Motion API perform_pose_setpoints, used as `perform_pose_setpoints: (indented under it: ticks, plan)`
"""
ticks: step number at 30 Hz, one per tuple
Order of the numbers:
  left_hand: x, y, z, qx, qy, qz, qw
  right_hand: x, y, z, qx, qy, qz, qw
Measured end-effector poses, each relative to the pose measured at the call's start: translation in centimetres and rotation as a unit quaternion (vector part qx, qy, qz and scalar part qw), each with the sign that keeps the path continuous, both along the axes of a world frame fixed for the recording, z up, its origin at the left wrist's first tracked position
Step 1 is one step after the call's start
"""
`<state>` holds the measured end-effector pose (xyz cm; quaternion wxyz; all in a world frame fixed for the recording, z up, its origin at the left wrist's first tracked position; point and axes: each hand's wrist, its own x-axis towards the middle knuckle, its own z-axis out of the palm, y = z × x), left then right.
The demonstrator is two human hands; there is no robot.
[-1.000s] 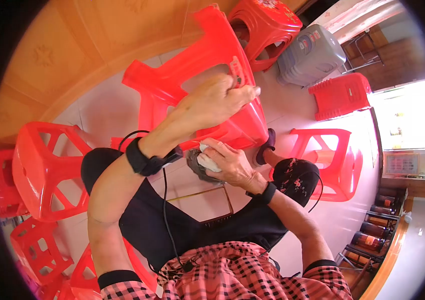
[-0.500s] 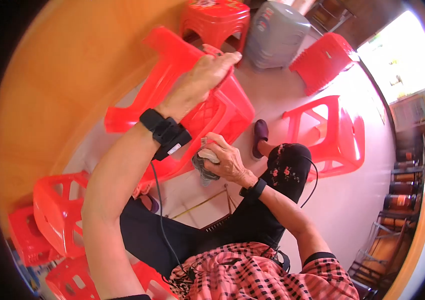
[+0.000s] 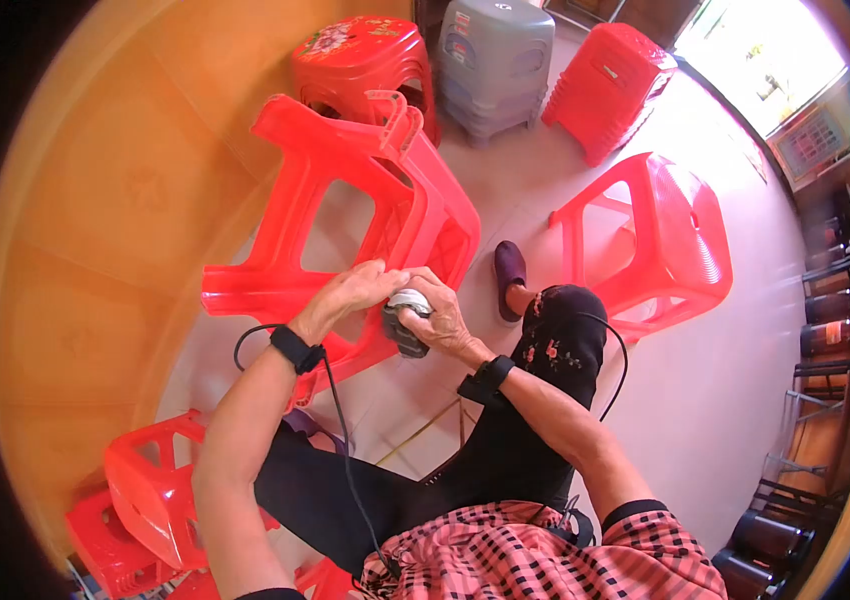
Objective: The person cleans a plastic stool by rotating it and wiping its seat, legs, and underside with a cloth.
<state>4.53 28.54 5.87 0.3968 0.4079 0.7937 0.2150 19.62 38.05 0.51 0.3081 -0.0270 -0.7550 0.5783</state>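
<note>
A red plastic stool (image 3: 290, 235) lies tipped on its side before my knees, its legs pointing up and left. My left hand (image 3: 360, 287) is closed at the stool's near edge, its fingertips meeting my right hand; part of its fingers is hidden. My right hand (image 3: 440, 318) grips a bunched grey and white cloth (image 3: 405, 332) against the near side of the stool. Black bands circle both wrists, and a dark cable hangs from the left one.
Behind stand a flowered red stool stack (image 3: 360, 60), a grey stool stack (image 3: 498, 65) and a red stack (image 3: 610, 90). Another red stool (image 3: 680, 235) is to the right. More red stools (image 3: 160, 495) stand at lower left, by the wooden wall (image 3: 115, 200). Dark chairs (image 3: 830, 335) line the far right.
My left hand has come down from the stool's upper legs to beside my right hand. The right hand still holds the cloth and has barely moved. The view has shifted slightly.
</note>
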Motion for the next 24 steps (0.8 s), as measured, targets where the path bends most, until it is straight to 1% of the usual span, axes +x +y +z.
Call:
perform_pose_setpoints:
  ticks: [1,2,3,4,5,6,7,9,10,11,12,13,15,17,19,20,21,22,23,24]
  plan:
    - [-0.1,-0.1,0.5,-0.004,-0.001,-0.004,1.000,0.0,0.1,0.0,-0.004,-0.001,-0.004,1.000]
    - [-0.2,-0.7,1.0,-0.050,-0.029,-0.005,0.998,0.0,0.2,0.0,-0.027,-0.012,-0.017,0.999]
    - [-0.1,-1.6,2.4,-0.097,-0.060,-0.004,0.994,0.0,0.0,0.1,-0.052,-0.026,-0.028,0.998]
    - [0.1,-2.8,4.0,-0.104,-0.063,-0.003,0.993,0.0,-0.2,0.4,-0.095,-0.008,-0.039,0.995]
    - [0.1,-4.2,6.1,-0.059,-0.005,-0.094,0.994,-0.2,-0.1,0.1,-0.112,-0.004,-0.051,0.992]
    - [0.2,-5.3,7.5,-0.012,0.055,-0.186,0.981,-0.5,0.0,-0.1,-0.121,-0.011,-0.070,0.990]
    - [0.4,-6.1,8.2,-0.016,0.054,-0.186,0.981,-0.6,0.2,-0.2,-0.128,-0.018,-0.090,0.987]
    - [1.1,-7.4,9.2,-0.113,0.139,-0.209,0.961,-0.6,0.6,0.0,-0.121,-0.029,-0.105,0.987]
    - [1.4,-7.7,9.5,-0.118,0.190,-0.206,0.953,-0.6,0.8,0.2,-0.111,-0.039,-0.121,0.986]
    - [1.3,-8.4,8.9,-0.117,0.190,-0.205,0.953,-0.4,0.7,0.2,-0.109,-0.039,-0.120,0.986]
    - [1.2,-9.1,8.3,0.009,0.223,-0.198,0.955,-0.1,0.4,0.0,-0.106,-0.042,-0.118,0.986]
    - [1.1,-9.6,7.8,0.135,0.252,-0.186,0.940,0.2,0.1,-0.3,-0.103,-0.045,-0.116,0.987]
    - [0.9,-10.2,7.8,0.125,0.263,-0.190,0.938,0.9,-0.2,-0.3,-0.100,-0.047,-0.114,0.987]
    - [1.5,-10.5,8.3,0.112,0.273,-0.192,0.936,2.0,-0.7,0.1,-0.112,-0.097,-0.114,0.982]
    - [2.3,-10.7,8.5,0.134,0.284,-0.193,0.929,2.3,-1.2,-1.1,-0.100,-0.106,-0.113,0.983]
    - [2.5,-10.8,8.4,0.131,0.285,-0.189,0.930,2.8,-1.6,-1.7,-0.116,-0.126,-0.111,0.979]
    - [2.8,-11.1,8.3,0.082,0.303,-0.215,0.925,3.2,-2.2,-2.0,-0.133,-0.147,-0.110,0.974]
    - [3.1,-11.4,8.2,0.033,0.320,-0.241,0.916,3.7,-3.0,-2.2,-0.183,-0.167,-0.101,0.963]
    - [3.3,-12.3,7.9,0.029,0.319,-0.240,0.916,4.2,-3.7,-2.4,-0.187,-0.168,-0.098,0.963]
    - [3.4,-13.6,7.3,0.044,0.329,-0.244,0.911,4.6,-4.3,-2.2,-0.183,-0.200,-0.056,0.961]
